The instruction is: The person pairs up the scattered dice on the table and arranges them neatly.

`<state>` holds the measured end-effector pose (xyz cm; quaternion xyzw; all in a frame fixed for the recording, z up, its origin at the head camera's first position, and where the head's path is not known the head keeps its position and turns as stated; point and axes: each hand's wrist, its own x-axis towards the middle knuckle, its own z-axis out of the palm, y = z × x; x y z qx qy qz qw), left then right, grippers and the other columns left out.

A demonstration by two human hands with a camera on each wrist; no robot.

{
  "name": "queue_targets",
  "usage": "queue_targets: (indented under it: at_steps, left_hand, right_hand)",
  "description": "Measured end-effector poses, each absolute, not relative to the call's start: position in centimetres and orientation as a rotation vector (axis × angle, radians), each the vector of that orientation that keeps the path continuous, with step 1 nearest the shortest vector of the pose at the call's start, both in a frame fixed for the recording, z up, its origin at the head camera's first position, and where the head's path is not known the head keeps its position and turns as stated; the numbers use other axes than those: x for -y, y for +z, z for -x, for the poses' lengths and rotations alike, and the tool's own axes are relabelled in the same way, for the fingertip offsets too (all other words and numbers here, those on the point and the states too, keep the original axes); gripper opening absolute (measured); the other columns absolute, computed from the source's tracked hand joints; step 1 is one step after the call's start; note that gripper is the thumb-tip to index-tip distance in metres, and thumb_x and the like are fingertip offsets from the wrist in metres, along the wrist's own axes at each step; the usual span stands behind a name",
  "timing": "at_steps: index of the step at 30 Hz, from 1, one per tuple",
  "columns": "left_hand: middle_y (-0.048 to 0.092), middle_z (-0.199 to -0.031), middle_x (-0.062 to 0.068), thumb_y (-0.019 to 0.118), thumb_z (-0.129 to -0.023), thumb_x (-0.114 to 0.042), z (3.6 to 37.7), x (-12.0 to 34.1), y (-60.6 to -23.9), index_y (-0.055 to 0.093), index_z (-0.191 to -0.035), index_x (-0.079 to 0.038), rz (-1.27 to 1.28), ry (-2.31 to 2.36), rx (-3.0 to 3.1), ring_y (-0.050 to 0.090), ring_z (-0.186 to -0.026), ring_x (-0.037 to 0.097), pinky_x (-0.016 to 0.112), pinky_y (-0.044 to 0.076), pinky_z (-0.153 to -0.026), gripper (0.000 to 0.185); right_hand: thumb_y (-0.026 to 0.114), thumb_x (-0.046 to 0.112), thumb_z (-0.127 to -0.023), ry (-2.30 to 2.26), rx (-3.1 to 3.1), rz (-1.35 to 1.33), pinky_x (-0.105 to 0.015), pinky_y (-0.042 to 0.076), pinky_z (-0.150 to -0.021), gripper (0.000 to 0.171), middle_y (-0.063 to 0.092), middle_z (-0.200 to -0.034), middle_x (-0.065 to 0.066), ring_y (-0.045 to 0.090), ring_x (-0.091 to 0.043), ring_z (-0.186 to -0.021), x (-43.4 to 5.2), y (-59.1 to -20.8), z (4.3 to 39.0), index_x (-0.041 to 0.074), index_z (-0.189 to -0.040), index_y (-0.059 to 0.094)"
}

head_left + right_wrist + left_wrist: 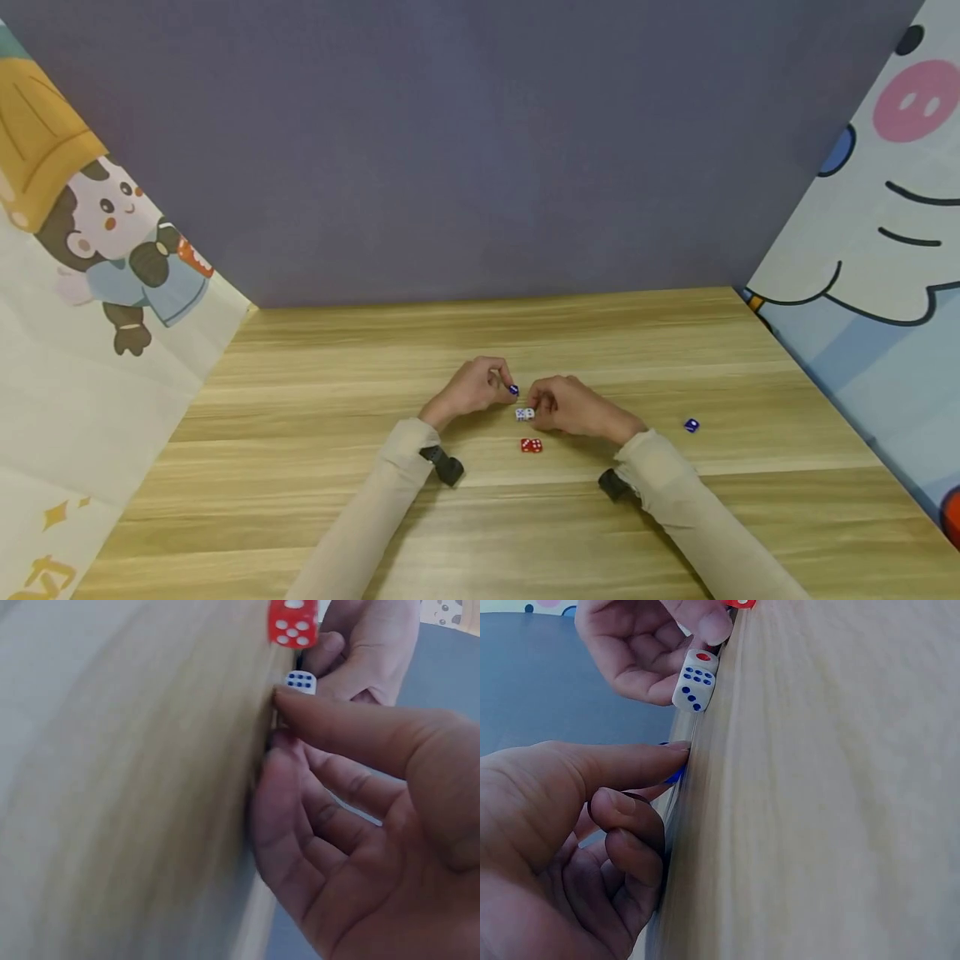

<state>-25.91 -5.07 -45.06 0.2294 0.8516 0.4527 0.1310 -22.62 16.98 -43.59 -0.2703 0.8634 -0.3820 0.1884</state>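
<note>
My left hand (472, 388) pinches a blue die (513, 390) between thumb and forefinger, down at the tabletop. Just nearer to me, two white dice (521, 414) stand side by side. My right hand (576, 407) has its thumb and forefinger at the right-hand white die and appears to pinch it; its fingertips partly hide that die. In the left wrist view one white die (695, 686) shows one, six and three pips. Two red dice (531, 446) sit together closer to me, below the white pair.
A second blue die (692, 426) lies off to the right on the wooden table (337, 483). A grey-purple panel (480, 167) rises behind the table. Printed cartoon sheets (60, 358) flank it on both sides.
</note>
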Motion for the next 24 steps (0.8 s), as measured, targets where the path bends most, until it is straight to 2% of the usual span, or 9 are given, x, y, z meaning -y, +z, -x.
queue_targets:
  at_steps: [5,7,11,16,18,24]
  left_hand:
    - [0.052,-0.053,-0.003,0.081,-0.083,-0.01,25.9,5.0,-45.1,0.066,-0.089,-0.007,-0.661,1.298,-2.492,0.045,-0.046,0.009,0.022,0.038,-0.046,0.017]
    - [0.051,-0.053,-0.004,0.081,-0.083,-0.01,26.0,5.0,-45.1,0.066,-0.09,-0.006,-0.66,1.294,-2.496,0.045,-0.046,0.008,0.022,0.038,-0.046,0.017]
    - [0.051,-0.053,-0.004,0.082,-0.082,-0.01,26.1,5.0,-45.2,0.066,-0.09,-0.005,-0.668,1.292,-2.504,0.046,-0.046,0.007,0.022,0.038,-0.047,0.018]
    - [0.05,-0.053,-0.006,0.082,-0.082,-0.008,25.9,5.0,-45.0,0.065,-0.09,-0.003,-0.689,1.298,-2.501,0.045,-0.046,0.007,0.022,0.039,-0.047,0.019]
    - [0.049,-0.053,-0.006,0.081,-0.082,-0.008,25.8,5.0,-45.0,0.065,-0.09,-0.003,-0.688,1.3,-2.498,0.045,-0.046,0.007,0.022,0.039,-0.047,0.019]
    - [0.05,-0.054,-0.004,0.08,-0.084,-0.009,25.9,5.1,-45.0,0.066,-0.092,-0.004,-0.681,1.303,-2.482,0.046,-0.047,0.008,0.022,0.039,-0.047,0.017]
  right_hand:
    - [0.065,-0.003,-0.087,-0.968,-2.508,0.852,-0.026,0.047,-0.06,0.024,0.063,-0.079,-0.001,0.054,-0.009,-0.065,-17.7,-42.7,22.1,0.003,-0.11,0.067]
    - [0.067,-0.002,-0.086,-0.923,-2.558,0.868,-0.028,0.048,-0.069,0.027,0.065,-0.081,0.001,0.056,-0.008,-0.07,-18.2,-42.4,21.8,0.003,-0.113,0.067]
    - [0.071,0.001,-0.086,-0.875,-2.631,0.805,-0.034,0.048,-0.076,0.029,0.066,-0.08,0.004,0.059,-0.007,-0.073,-19.5,-41.8,20.8,0.003,-0.114,0.066]
    - [0.069,0.002,-0.088,-0.871,-2.686,0.721,-0.032,0.05,-0.071,0.026,0.067,-0.081,0.005,0.06,-0.008,-0.072,-21.9,-41.2,19.6,0.004,-0.114,0.065]
    - [0.068,0.0,-0.09,-0.873,-2.707,0.717,-0.029,0.051,-0.064,0.025,0.067,-0.082,0.003,0.061,-0.008,-0.072,-22.9,-41.1,19.2,0.003,-0.114,0.065]
    - [0.068,0.001,-0.091,-0.853,-2.783,0.692,-0.026,0.051,-0.061,0.021,0.064,-0.081,0.004,0.059,-0.005,-0.071,-25.3,-41.2,17.8,0.002,-0.112,0.066]
